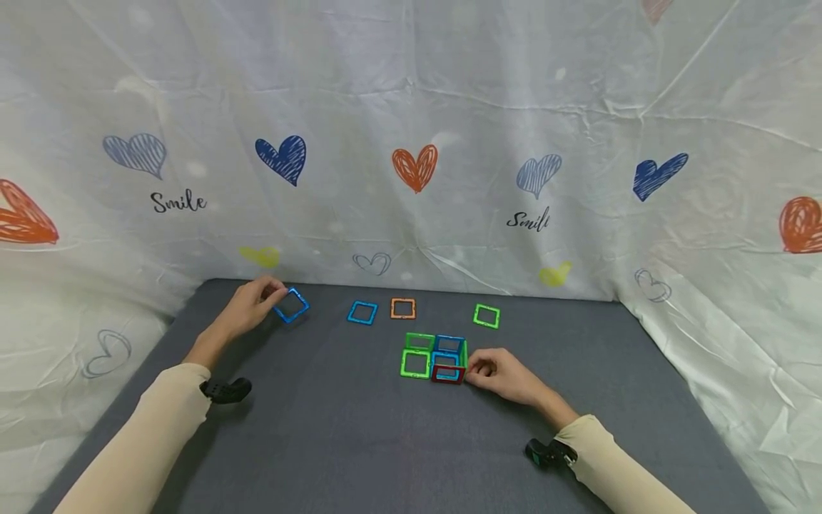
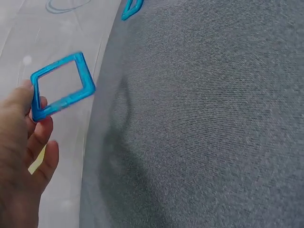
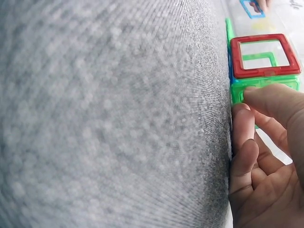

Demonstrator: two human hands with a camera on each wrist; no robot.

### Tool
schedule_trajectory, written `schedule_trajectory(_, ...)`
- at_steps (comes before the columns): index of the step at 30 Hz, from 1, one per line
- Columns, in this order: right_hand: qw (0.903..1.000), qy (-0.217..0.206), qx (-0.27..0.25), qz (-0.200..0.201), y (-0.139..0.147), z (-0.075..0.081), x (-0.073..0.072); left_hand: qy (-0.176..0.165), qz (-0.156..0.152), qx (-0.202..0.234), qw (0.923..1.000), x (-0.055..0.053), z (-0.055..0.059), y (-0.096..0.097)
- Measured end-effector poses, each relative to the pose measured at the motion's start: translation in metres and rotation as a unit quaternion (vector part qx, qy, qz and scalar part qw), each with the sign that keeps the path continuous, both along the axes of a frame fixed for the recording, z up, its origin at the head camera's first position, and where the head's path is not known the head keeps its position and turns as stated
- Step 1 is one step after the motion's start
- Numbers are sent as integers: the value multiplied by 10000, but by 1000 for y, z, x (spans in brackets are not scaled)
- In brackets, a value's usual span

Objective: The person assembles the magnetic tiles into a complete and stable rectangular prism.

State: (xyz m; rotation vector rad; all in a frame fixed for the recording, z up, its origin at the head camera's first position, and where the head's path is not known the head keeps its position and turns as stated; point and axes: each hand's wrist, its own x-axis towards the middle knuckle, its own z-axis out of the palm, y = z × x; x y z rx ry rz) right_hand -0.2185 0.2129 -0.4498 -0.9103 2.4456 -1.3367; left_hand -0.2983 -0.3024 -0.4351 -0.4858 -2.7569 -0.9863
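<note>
My left hand (image 1: 252, 305) pinches a blue square magnetic tile (image 2: 64, 103) by one corner, raised above the far left of the table. Thumb and fingers of my right hand (image 1: 507, 375) are at the green side tile (image 3: 268, 83) of a small tile structure and appear to pinch its edge; the fingers partly hide that tile. In this structure, a red tile (image 3: 266, 73) stands at the front and a blue tile (image 1: 449, 344) at the back. A green tile (image 1: 416, 374) lies flat at the left, with another green tile (image 1: 420, 335) behind it.
Along the back of the grey table (image 1: 321, 435) lie a blue tile (image 1: 362, 323), an orange tile (image 1: 403, 317) and a loose green tile (image 1: 486, 325). A white curtain (image 1: 462, 235) printed with hearts hangs behind the table and along its sides.
</note>
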Motion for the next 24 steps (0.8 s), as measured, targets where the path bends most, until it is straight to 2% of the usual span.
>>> schedule_trajectory(4,10000,-26,-4,10,-1,-1,0,44,-2,2,10000,6,2,0)
schedule_trajectory(9,10000,22,54,-17,4,-18,-8,-185,-97,275,9994,9,3,1)
schedule_trajectory(12,10000,22,35,5,6,-22,-11,-273,-190,388,9987,11,6,3)
schedule_trajectory(19,10000,-42,-57,25,8,-23,-12,-304,-556,583,9963,17,12,13)
schedule_trajectory(24,10000,6,50,-46,5,-20,-10,-79,-755,522,9957,19,16,20)
